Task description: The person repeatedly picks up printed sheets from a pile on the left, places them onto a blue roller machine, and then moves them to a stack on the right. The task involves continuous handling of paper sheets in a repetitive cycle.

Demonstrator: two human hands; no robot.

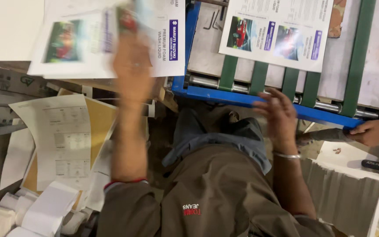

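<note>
Left hand (132, 66) is raised and pretty blurred, gripping a printed sheet (106, 39) with a car photo on it, held up over a stack of the same sheets. Right hand (277, 112) is open, fingers spread, empty, hovering just at the blue edge of the conveyor (242, 97). Another printed sheet (277, 30) lies on the green belts just beyond that hand. Someone else's hand (373, 131) grips the frame off to the right.
</note>
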